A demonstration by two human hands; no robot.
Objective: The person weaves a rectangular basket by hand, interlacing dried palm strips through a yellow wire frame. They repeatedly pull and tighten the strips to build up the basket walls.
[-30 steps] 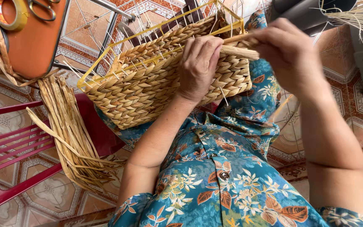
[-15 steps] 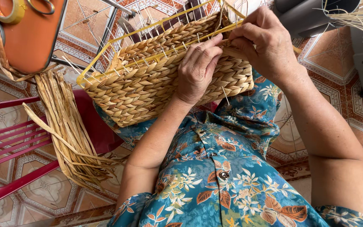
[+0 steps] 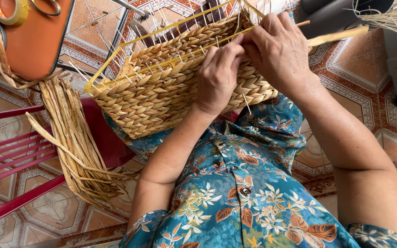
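left hand [image 3: 217,76] pressed flat on the woven basket [image 3: 161,94], fingers curled at its rim. right hand [image 3: 279,46] pinching a straw strand [image 3: 338,34] there. basket resting on lap, yellow frame [image 3: 161,32] on top. loose straw bundle [image 3: 76,138] beside, over red chair [image 3: 10,156].

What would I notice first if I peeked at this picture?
A half-woven straw basket on a yellow wire frame, sitting in the person's lap at the top middle. The left hand and right hand both press on its upper edge. A bundle of dried straw strips hangs down at the left over a red plastic chair.
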